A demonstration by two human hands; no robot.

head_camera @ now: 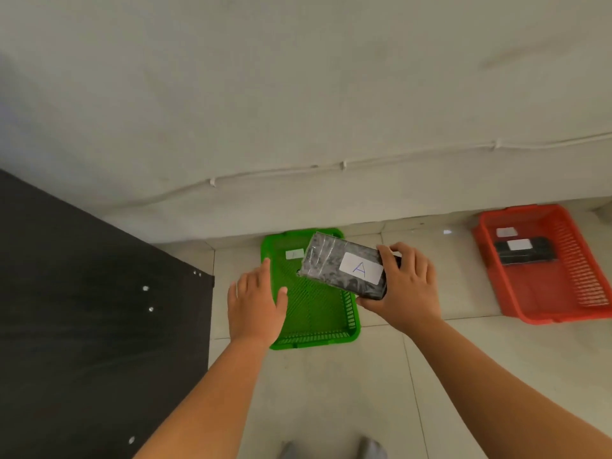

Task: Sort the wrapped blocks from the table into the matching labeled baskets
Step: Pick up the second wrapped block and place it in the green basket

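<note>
A black block wrapped in clear film [331,263], with a white label marked "A", hangs over the green basket [318,326] on the floor. My right hand [404,286] grips the block's right end. My left hand [256,299] hovers flat with fingers apart over the green basket's left rim, holding nothing. A small white label lies inside the green basket at its far left. To the right stands a red basket [543,293] with a white label and one wrapped black block [520,251] lying in it.
A black table [82,309] fills the left side, its corner close to my left hand. A pale wall with a thin cable along it rises behind the baskets. Pale floor tiles lie between and in front of the baskets. Grey shoe tips [371,448] show at the bottom edge.
</note>
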